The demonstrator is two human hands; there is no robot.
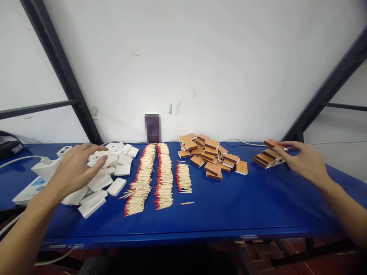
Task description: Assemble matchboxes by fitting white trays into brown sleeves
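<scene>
My left hand [77,166] lies over a heap of white inner matchbox trays [110,168] at the left of the blue table [229,206], fingers curled down onto one tray. My right hand [304,158] reaches to a small stack of orange matchboxes [266,157] at the right and pinches the top orange matchbox [272,143] between thumb and fingers. Long rows of red-tipped matches [153,175] lie in the middle, with a shorter bundle [183,177] beside them. A loose pile of orange matchbox sleeves [212,154] sits behind.
A white power strip [31,189] with cables lies at the far left. A single match [187,203] lies apart toward the front. A dark blurred card [152,128] leans on the white wall. Black frame struts [61,72] rise on both sides.
</scene>
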